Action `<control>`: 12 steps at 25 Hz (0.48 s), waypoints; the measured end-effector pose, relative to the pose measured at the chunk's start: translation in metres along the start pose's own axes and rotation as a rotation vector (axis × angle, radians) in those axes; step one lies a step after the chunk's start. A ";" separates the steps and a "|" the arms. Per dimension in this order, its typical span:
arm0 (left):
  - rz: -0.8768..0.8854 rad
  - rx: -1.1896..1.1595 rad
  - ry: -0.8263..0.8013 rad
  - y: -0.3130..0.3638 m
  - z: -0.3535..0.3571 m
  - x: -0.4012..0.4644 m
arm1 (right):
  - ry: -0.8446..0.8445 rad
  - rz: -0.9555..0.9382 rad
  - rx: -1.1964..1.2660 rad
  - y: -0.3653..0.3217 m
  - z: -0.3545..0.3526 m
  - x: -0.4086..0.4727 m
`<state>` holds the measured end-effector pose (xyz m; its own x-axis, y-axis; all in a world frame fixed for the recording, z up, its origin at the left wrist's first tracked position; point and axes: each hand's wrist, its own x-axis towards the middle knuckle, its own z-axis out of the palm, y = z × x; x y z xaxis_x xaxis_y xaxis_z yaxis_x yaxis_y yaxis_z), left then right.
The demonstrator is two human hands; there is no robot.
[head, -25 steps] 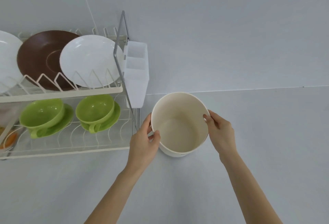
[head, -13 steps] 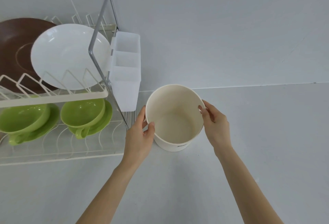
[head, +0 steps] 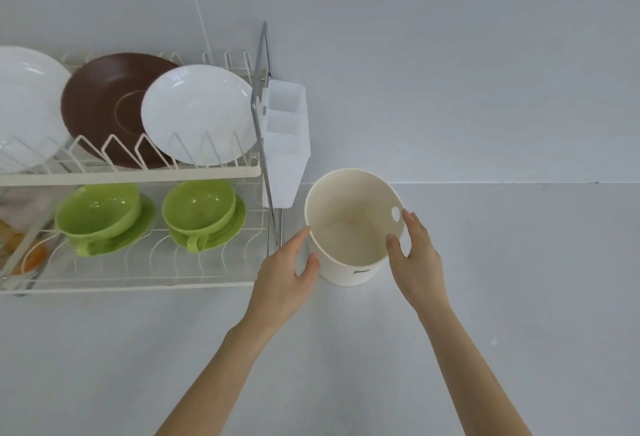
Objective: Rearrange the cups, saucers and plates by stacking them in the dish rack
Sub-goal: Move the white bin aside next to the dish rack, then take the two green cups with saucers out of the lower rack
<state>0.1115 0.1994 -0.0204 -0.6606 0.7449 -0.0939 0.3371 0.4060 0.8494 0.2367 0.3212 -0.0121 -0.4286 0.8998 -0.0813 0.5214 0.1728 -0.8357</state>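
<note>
Your forearms reach up from the bottom of the frame, your left hand (head: 284,276) and right hand (head: 417,255) open, fingers loosely flanking the smooth cream tub (head: 353,227) on the grey desk (head: 485,297) at centre, beside the wire dish rack (head: 138,172) with glossy plates upper left.

Both forearms are bare from the lower frame edge up to the wrists, with no sleeve showing. The left hand (head: 282,279) and right hand (head: 417,259) are slender, with short, unpainted nails. Nothing is worn on wrists or fingers.
</note>
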 end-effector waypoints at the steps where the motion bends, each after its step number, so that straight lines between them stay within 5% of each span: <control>1: 0.010 0.052 0.018 0.000 -0.006 -0.011 | -0.010 -0.024 -0.015 -0.004 0.001 -0.012; 12: 0.024 0.459 0.198 -0.055 -0.103 -0.079 | -0.089 -0.163 -0.132 -0.050 0.070 -0.106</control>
<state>0.0759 0.0639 -0.0059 -0.7484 0.6604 0.0611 0.5852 0.6142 0.5295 0.2042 0.1893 0.0004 -0.5756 0.8177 -0.0032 0.5294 0.3697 -0.7636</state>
